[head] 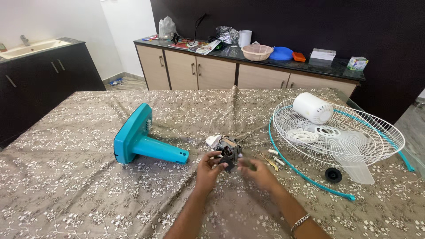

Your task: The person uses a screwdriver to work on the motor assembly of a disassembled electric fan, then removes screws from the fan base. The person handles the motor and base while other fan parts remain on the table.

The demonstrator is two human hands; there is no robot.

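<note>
A small grey fan motor [228, 149] sits just above the flowered tablecloth [88, 194] near the table's middle. My left hand [209, 168] grips it from the left side. My right hand [256, 171] is at its right side, fingers curled by the motor's shaft end; what they pinch is too small to tell. A white plastic piece [213, 140] lies just behind the motor. Small screws and pins [273, 158] lie to the right of my hands.
A teal fan base [137, 140] lies on its side at the left. At the right a white wire fan guard [341, 135] holds a white motor cover [312, 107] and translucent blades, with a teal ring [305, 175] and black knob [333, 175]. Cabinets with clutter stand behind.
</note>
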